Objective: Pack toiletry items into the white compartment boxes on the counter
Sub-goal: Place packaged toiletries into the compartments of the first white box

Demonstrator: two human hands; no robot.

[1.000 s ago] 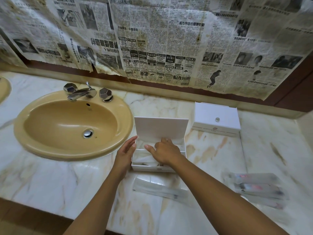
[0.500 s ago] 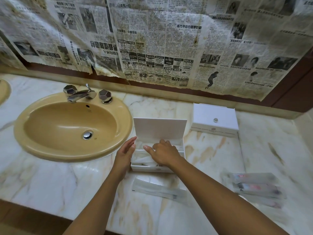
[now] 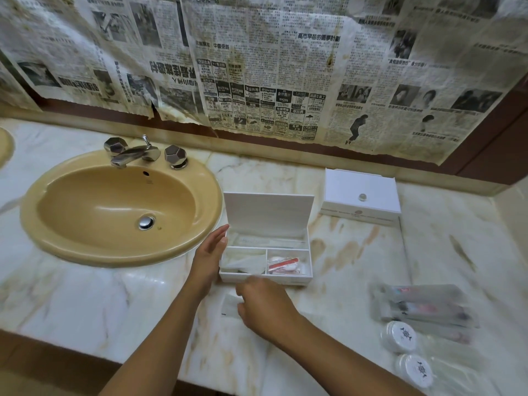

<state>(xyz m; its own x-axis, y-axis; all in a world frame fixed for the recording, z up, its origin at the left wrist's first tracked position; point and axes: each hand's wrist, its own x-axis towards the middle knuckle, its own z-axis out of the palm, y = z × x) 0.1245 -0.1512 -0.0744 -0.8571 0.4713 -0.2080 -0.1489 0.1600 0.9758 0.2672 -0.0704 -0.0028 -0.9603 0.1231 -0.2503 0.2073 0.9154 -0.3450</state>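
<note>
An open white compartment box (image 3: pixel 265 279) stands on the marble counter with its lid up. Its back slot holds a wrapped comb (image 3: pixel 257 241). The front left slot holds a clear packet, the front right a packet with a red item (image 3: pixel 284 264). My left hand (image 3: pixel 210 254) rests flat against the box's left wall, fingers apart. My right hand (image 3: pixel 263 305) hovers in front of the box over a clear wrapped packet (image 3: pixel 230 305) lying on the counter; I cannot tell whether it grips it. A second white box (image 3: pixel 360 200), lid shut, stands behind to the right.
A tan sink (image 3: pixel 120 207) with a chrome tap (image 3: pixel 137 152) lies to the left. Several wrapped toiletry packets (image 3: pixel 423 307) and two round white-lidded containers (image 3: pixel 400 335) lie at the right front. Newspaper covers the wall behind. The counter's front edge runs close to my arms.
My right hand has pulled out of the box toward me and now sits over the packet in front of it. The box's compartments are uncovered. My left hand stays at the box's side.
</note>
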